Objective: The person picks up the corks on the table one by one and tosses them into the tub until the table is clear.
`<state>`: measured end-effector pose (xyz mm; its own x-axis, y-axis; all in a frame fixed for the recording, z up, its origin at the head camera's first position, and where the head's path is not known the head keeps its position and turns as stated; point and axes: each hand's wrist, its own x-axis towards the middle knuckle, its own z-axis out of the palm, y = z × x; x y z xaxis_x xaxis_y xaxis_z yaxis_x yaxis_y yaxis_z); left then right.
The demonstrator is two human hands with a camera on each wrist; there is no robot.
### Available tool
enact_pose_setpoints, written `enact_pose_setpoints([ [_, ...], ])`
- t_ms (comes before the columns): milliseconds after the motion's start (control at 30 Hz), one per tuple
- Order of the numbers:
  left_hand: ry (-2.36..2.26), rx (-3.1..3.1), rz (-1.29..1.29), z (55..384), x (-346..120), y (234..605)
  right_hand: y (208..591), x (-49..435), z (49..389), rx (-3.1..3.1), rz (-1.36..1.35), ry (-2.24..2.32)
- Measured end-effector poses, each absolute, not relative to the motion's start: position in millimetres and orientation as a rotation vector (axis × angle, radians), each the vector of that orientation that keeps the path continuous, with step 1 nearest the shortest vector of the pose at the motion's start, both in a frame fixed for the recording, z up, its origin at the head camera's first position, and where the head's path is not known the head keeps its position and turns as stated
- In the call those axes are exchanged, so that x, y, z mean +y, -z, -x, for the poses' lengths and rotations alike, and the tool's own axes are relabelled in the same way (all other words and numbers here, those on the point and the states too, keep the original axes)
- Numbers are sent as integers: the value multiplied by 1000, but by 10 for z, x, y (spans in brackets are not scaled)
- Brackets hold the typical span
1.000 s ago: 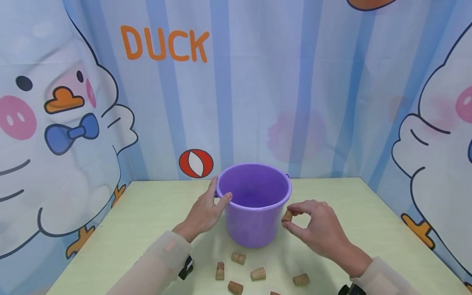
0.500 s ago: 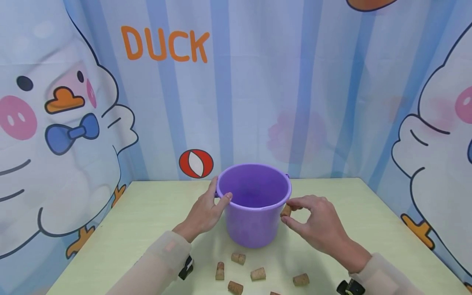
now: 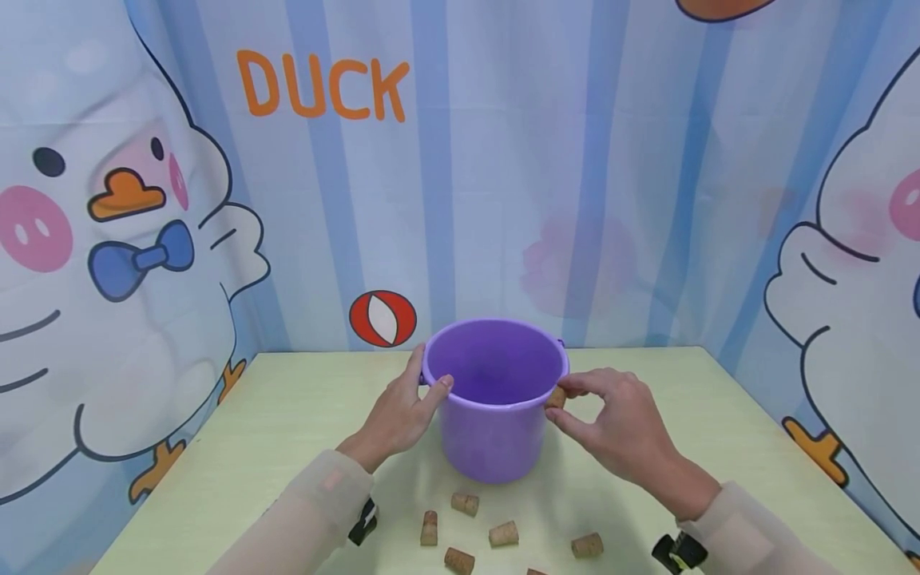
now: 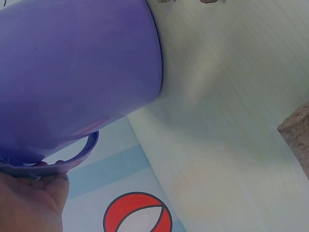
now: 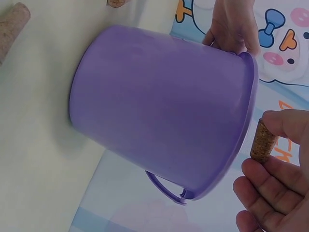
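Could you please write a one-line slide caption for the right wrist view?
Right hand pinches a cork beside the rim of a purple bucket steadied by the left hand.

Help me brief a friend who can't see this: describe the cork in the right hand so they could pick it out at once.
Find the purple bucket in the middle of the green table. At its right rim, the right hand pinches one cork between thumb and finger. It is the only cork off the table; the other corks lie loose in front of the bucket.
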<state>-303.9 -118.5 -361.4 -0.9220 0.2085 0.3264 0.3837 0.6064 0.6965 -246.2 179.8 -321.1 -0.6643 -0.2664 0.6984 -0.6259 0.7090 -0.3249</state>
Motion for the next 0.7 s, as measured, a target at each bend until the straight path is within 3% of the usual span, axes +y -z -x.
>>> enact_pose_setpoints([
  [700, 1223, -2604, 498, 3058, -1186, 3631, 3089, 1666, 2580, -2313, -663, -747],
])
